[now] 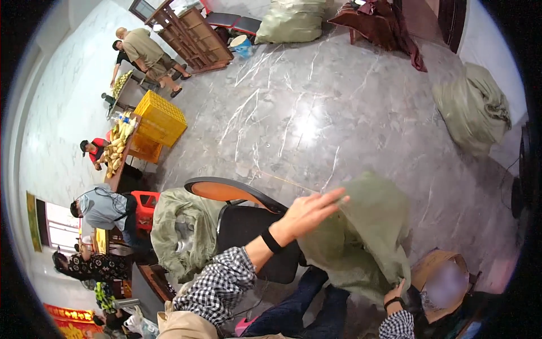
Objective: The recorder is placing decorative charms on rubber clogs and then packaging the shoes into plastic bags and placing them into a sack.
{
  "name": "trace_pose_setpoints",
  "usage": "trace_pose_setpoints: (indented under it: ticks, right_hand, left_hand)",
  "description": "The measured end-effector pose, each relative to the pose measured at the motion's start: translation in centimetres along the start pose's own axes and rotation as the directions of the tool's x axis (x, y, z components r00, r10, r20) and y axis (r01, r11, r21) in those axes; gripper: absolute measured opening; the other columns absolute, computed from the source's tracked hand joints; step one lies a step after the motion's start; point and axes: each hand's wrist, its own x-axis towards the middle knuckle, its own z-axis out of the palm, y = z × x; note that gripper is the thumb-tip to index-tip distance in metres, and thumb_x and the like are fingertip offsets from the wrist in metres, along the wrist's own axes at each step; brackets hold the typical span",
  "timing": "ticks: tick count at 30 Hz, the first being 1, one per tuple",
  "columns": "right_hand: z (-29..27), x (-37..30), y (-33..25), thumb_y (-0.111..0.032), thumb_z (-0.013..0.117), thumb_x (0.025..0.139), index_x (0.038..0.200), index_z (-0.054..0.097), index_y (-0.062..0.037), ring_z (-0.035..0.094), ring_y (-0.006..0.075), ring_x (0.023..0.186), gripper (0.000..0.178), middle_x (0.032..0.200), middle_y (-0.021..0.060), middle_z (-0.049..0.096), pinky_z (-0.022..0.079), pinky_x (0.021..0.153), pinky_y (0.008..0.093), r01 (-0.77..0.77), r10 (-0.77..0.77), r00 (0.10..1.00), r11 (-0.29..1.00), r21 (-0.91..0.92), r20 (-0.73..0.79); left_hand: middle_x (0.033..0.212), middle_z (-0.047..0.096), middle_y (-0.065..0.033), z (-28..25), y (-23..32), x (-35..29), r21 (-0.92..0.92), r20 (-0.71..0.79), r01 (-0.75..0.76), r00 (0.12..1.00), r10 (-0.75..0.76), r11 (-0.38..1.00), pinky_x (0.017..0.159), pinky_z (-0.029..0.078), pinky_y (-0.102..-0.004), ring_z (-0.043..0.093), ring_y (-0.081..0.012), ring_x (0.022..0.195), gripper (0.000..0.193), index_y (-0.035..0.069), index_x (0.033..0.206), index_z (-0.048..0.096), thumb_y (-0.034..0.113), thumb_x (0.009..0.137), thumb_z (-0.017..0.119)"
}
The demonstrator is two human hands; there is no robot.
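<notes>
A thin green woven sack [367, 248] hangs spread out between my two hands. My left hand [310, 213], black band at the wrist, is at its upper left edge; the fingers are long and nearly straight, with the sack's edge at their tips. Lower right, my right hand [394, 292] is closed on the sack's near right edge, index finger stretched along it. The sack hides part of the floor and stands above my legs [305, 305]. Left of it is a black chair [254, 237] with an orange-and-black backrest.
A stuffed green sack [183, 231] stands left of the chair. Close at right sits a person in a tan hat [435, 265]. Full sacks stand at the far wall [291, 20] and right wall [474, 110]. Yellow crates [161, 117] and several people are along the left.
</notes>
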Motion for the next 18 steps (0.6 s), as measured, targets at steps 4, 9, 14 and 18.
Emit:
trace_pose_setpoints:
  ticks: [4, 9, 14, 18]
  right_hand:
    - [-0.3, -12.4, 10.0, -0.024, 0.050, 0.090, 0.121, 0.060, -0.0095, 0.036, 0.0303, 0.131, 0.036, 0.138, 0.0077, 0.048, 0.001, 0.113, 0.0641, 0.070, 0.160, 0.926, 0.818, 0.570, -0.343]
    - [-2.5, -17.6, 18.3, -0.012, 0.064, 0.077, 0.127, 0.048, 0.0004, 0.052, 0.0355, 0.111, 0.054, 0.113, 0.0198, 0.058, 0.027, 0.106, 0.0546, 0.270, 0.743, 0.539, 0.295, 0.916, -0.398]
    - [-9.9, -22.1, 20.4, -0.007, 0.064, 0.079, 0.147, 0.015, -0.0009, 0.062, 0.0323, 0.094, 0.084, 0.107, 0.0209, 0.062, 0.049, 0.082, 0.0400, 0.689, 0.658, 0.536, 0.022, 0.725, -0.529]
    - [-15.1, -24.0, 17.0, -0.012, 0.064, 0.081, 0.143, 0.026, 0.0003, 0.064, 0.0273, 0.084, 0.073, 0.102, 0.0169, 0.064, 0.051, 0.078, 0.0372, 0.839, 0.623, 0.390, 0.062, 0.540, -0.678]
  left_hand:
    - [0.138, 0.046, -0.0082, 0.1, -7.1, -2.5, 0.023, 0.021, 0.204, 0.979, -0.204, 0.979, 0.078, 0.054, -0.0355, 0.061, -0.0274, 0.103, 0.054, 0.020, 0.126, 0.057, 0.000, 0.075, 0.056]
    - [0.140, 0.041, -0.0188, 1.7, -12.5, -2.4, -0.301, 0.128, 0.447, 0.894, -0.428, 0.842, 0.092, 0.048, -0.0415, 0.055, -0.0372, 0.111, 0.048, 0.018, 0.127, 0.057, 0.007, 0.080, 0.059]
    - [0.145, 0.037, -0.0182, -0.4, -8.5, -4.8, -0.611, -0.057, 0.320, 0.894, -0.444, 0.724, 0.099, 0.041, -0.0428, 0.045, -0.0352, 0.124, 0.036, 0.017, 0.120, 0.064, 0.007, 0.086, 0.054]
    - [0.113, 0.059, -0.0163, -0.8, -3.3, -13.8, -0.526, -0.335, 0.485, 0.637, -0.694, 0.699, 0.089, 0.046, -0.0390, 0.057, -0.0326, 0.103, 0.024, 0.004, 0.105, 0.064, 0.003, 0.085, 0.049]
